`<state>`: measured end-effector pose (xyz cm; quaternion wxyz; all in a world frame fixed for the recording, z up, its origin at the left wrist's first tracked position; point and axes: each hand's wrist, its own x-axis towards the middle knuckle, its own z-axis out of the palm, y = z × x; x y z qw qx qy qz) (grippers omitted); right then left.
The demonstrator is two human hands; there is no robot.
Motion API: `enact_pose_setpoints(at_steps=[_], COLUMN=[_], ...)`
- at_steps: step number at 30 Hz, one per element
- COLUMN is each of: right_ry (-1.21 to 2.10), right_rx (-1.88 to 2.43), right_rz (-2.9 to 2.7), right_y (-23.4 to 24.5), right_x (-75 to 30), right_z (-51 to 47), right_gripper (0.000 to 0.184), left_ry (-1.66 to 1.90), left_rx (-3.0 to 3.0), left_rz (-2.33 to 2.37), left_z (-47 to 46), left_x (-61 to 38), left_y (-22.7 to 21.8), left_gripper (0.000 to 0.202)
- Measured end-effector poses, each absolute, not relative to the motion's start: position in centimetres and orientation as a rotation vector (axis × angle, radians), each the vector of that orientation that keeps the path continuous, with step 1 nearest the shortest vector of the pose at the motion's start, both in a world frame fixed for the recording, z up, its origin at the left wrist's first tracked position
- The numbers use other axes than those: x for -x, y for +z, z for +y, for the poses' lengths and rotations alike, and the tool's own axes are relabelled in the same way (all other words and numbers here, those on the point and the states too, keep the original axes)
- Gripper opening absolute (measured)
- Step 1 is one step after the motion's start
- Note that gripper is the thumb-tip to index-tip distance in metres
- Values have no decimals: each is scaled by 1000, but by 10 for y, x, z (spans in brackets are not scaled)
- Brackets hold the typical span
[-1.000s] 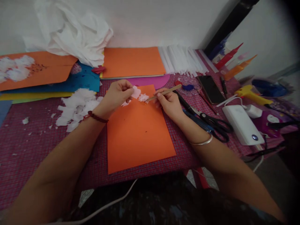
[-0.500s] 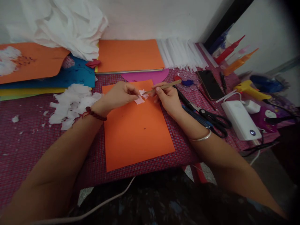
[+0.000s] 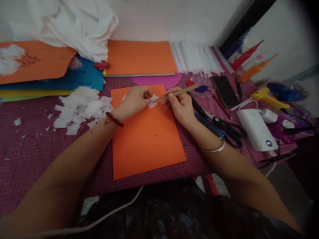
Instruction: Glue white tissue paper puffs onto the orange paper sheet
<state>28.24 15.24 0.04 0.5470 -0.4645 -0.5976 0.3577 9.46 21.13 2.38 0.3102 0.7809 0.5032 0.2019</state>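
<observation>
Her left hand (image 3: 136,99) pinches a white tissue scrap (image 3: 153,100) steady while the right hand (image 3: 179,105), at 3 o'clock, grips a wooden stick (image 3: 179,92) pressing it onto the orange sheet (image 3: 146,136).

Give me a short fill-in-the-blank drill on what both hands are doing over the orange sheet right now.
1. The right hand holds a thin wooden ____.
2. The left hand pinches a small white tissue piece over the ____ sheet.
3. The black-handled scissors lie on the cloth to the ____ of the right hand.
4. The pile of white tissue scraps lies beside the ____ forearm.

Missing words: stick; orange; right; left
</observation>
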Motion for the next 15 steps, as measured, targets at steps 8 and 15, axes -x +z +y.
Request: enact_pose_setpoints(at_steps=[8, 15], right_ry=[521, -66], right_rx=[1178, 1379], right_rz=[-1853, -2489], right_y=[-4, 9], right_x=[-285, -279], right_z=[149, 132], right_gripper=[37, 31], left_ry=[543, 51], left_rx=[-2281, -2494], left_rz=[1418, 1493], left_z=[206, 185], left_x=[-91, -95], left_y=[32, 59], left_gripper=[21, 25])
